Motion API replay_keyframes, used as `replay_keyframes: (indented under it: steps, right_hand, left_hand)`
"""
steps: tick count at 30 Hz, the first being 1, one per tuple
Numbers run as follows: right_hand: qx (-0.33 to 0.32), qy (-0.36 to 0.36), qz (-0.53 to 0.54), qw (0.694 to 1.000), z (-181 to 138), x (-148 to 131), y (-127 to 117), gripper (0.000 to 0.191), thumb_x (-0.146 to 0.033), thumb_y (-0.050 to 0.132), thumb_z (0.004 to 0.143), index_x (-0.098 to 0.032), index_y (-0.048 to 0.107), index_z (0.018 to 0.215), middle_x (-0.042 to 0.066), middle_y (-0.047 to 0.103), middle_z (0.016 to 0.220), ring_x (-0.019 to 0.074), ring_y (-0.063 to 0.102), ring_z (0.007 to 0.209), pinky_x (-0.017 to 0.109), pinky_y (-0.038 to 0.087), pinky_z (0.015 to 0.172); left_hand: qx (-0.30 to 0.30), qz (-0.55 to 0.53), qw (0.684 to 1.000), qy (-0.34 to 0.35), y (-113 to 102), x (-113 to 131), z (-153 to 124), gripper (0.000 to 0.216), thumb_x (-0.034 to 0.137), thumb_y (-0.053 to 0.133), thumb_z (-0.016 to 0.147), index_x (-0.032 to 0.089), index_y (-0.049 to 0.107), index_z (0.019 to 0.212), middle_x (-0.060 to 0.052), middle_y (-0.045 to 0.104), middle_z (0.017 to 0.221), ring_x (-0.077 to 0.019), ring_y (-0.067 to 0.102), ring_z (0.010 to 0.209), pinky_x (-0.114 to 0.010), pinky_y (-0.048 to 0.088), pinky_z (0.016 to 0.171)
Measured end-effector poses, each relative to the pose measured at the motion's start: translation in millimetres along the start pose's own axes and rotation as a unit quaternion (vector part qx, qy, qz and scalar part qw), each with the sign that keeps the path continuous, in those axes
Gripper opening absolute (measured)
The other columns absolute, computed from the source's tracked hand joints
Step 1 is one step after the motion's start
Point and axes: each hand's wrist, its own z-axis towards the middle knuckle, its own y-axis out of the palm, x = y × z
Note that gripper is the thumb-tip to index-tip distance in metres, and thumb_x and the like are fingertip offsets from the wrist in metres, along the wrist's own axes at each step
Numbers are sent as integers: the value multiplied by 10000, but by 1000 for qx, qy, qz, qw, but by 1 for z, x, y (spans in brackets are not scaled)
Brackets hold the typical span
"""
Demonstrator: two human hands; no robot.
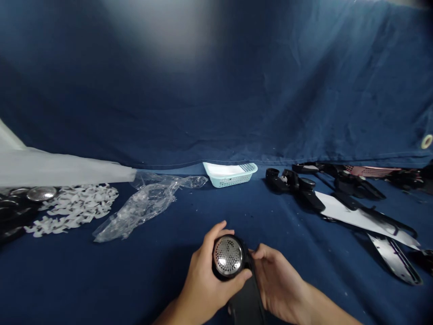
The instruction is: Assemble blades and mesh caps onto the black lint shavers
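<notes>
Basically, L hand (210, 276) clamped on black device (246, 298); R hand (280, 280) at its rt edge (grip unclear).

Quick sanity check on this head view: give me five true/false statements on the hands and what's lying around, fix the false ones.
1. The left hand holds a black device around its round head. True.
2. The perforated metal disc on that head faces away from the camera. False: it faces the camera.
3. The clear plastic lies between the pile of white pieces and the mint basket. True.
4. The right hand rests on the clear plastic. False: it is at the right side of the black device.
5. The pink basket is left of the mint basket. False: it is to the right, behind black parts.
</notes>
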Motion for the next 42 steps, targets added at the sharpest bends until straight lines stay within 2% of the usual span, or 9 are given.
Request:
replay_keyframes:
  steps: [5, 9, 14, 25, 29, 32, 36, 40, 42]
  right_hand:
    - [24, 28, 32, 999, 5, 8, 4, 438, -323, 398, 795, -125, 627, 1113, 121, 756, 933, 280, 717, 827, 466, 491, 861]
    - [73, 23, 36, 996, 8, 13, 1, 435, -330, 401, 814, -118, 626, 1120, 125, 763, 931, 286, 722, 816, 481, 492, 864]
    - [95, 26, 32, 995, 9, 14, -1, 414, -323, 406, 802, -122, 643, 1076, 111, 769, 884, 276, 726, 792, 450, 511, 849]
    - [103, 3, 26, 994, 10, 15, 5, 375, -287, 408, 773, -129, 675, 983, 98, 768, 814, 258, 722, 735, 409, 528, 803]
    - [81, -10, 21, 996, 10, 17, 2, 351, -304, 423, 819, -131, 692, 962, 93, 767, 813, 252, 720, 753, 408, 521, 818]
    - [51, -33, 9, 998, 10, 16, -2, 318, -315, 455, 880, -137, 709, 949, 85, 767, 820, 239, 718, 781, 394, 510, 841]
    - [26, -116, -38, 992, 9, 11, -3, 254, -314, 534, 919, -154, 727, 958, 68, 773, 855, 216, 709, 817, 355, 492, 871]
    - [11, -197, -80, 977, 11, 2, 5, 271, -321, 581, 896, -171, 702, 1087, 79, 761, 1013, 235, 685, 943, 369, 460, 936]
    - [17, -238, -120, 964, 12, 1, 8, 334, -317, 601, 883, -183, 659, 1183, 91, 739, 1103, 249, 671, 990, 397, 441, 965]
  left_hand:
    - [21, 50, 998, 21, 1, -1, 2, 701, 258, 844, 659, 290, 469, 1251, -40, 669, 1186, -252, 656, 1072, -401, 521, 949]
    - [30, 39, 998, 37, 0, 0, 4, 689, 201, 870, 612, 291, 510, 1193, -3, 688, 1105, -213, 671, 1005, -321, 536, 886]
    - [22, 13, 999, 38, -1, 1, 5, 649, 217, 859, 633, 292, 526, 1185, 2, 677, 1096, -197, 661, 999, -302, 523, 888]
    - [15, -16, 999, -35, -2, 2, 6, 584, 286, 844, 648, 264, 561, 1158, -23, 686, 1125, -238, 647, 1046, -347, 498, 921]
    - [6, -46, 994, -94, -5, 6, 10, 606, 312, 824, 672, 251, 542, 1204, -27, 691, 1073, -246, 660, 985, -366, 502, 896]
    - [-10, -115, 984, -136, -8, 4, 13, 703, 364, 812, 697, 240, 470, 1299, -32, 693, 1026, -247, 666, 952, -378, 500, 903]
    - [-30, -242, 958, -148, -8, -3, 11, 1008, 432, 827, 676, 219, 246, 1471, -112, 612, 1260, -279, 589, 1139, -400, 453, 986]
    - [-75, -321, 925, -189, -4, 2, 6, 960, 504, 781, 708, 230, 272, 1474, -156, 374, 1505, -310, 497, 1254, -416, 468, 970]
    - [-120, -348, 909, -195, -2, 9, 5, 929, 446, 782, 714, 236, 286, 1471, -156, 458, 1446, -312, 536, 1226, -423, 487, 951]
